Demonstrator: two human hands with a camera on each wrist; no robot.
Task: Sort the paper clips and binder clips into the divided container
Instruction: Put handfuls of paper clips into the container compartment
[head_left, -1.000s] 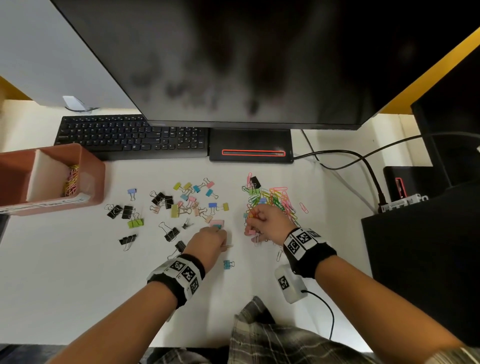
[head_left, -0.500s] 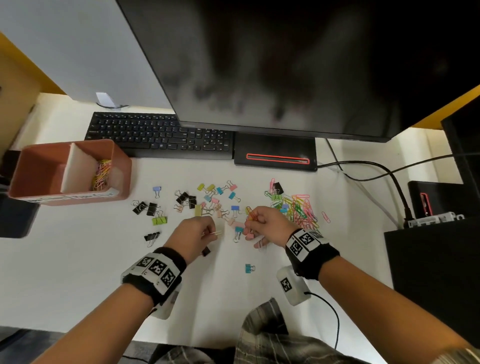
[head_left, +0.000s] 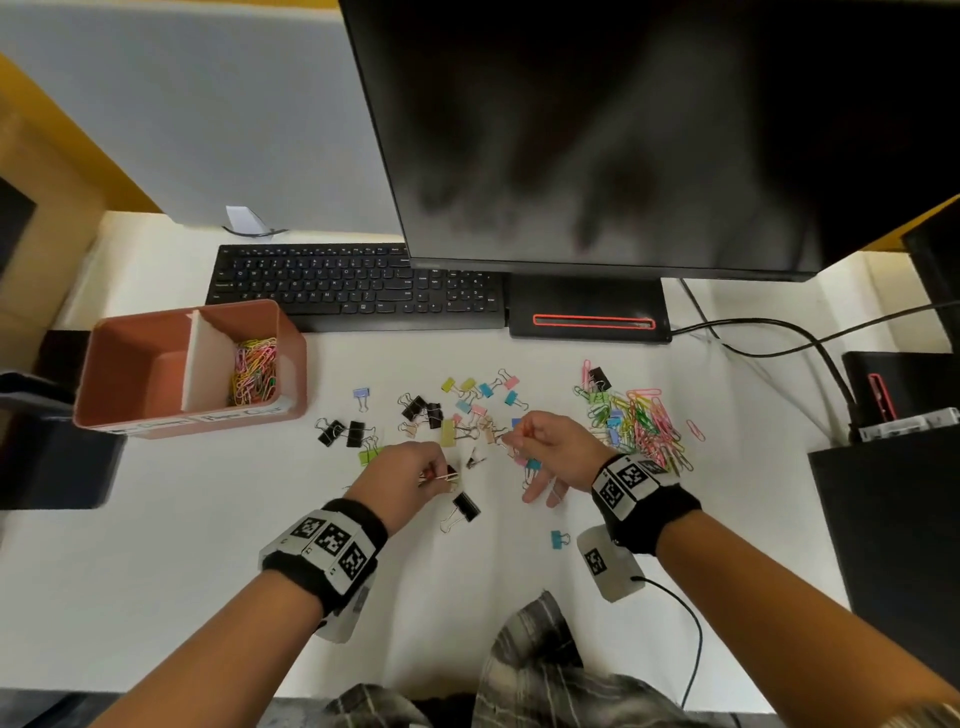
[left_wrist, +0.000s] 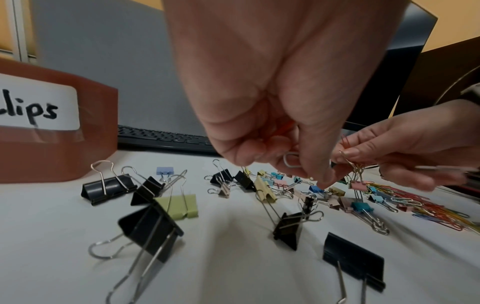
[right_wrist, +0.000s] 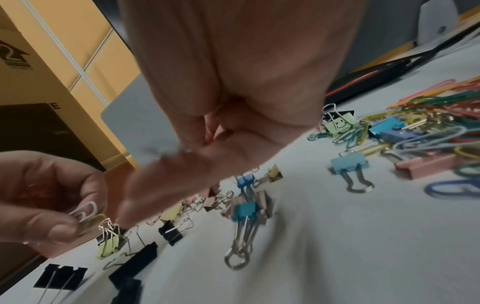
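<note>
The red-brown divided container (head_left: 291, 358) stands at the left, with coloured paper clips (head_left: 254, 369) in its right compartment. Binder clips (head_left: 447, 415) lie scattered mid-desk, and a paper clip pile (head_left: 644, 421) lies to their right. My left hand (head_left: 439, 475) hovers over the binder clips, its fingers curled round red and white paper clips (left_wrist: 291, 162). My right hand (head_left: 511, 436) is close by on the right and pinches red paper clips (left_wrist: 345, 142). Its fingertips also touch the wire handle of a small pink binder clip (left_wrist: 358, 184). The right wrist view is blurred.
A black keyboard (head_left: 358, 286) and a monitor stand (head_left: 587, 306) lie behind the clips. Cables (head_left: 779, 338) run to dark boxes (head_left: 893, 499) on the right. One blue binder clip (head_left: 558, 539) sits alone near the front edge.
My right hand has moved left, away from the paper clip pile and towards the left hand. The view has swung left, so the whole container now shows.
</note>
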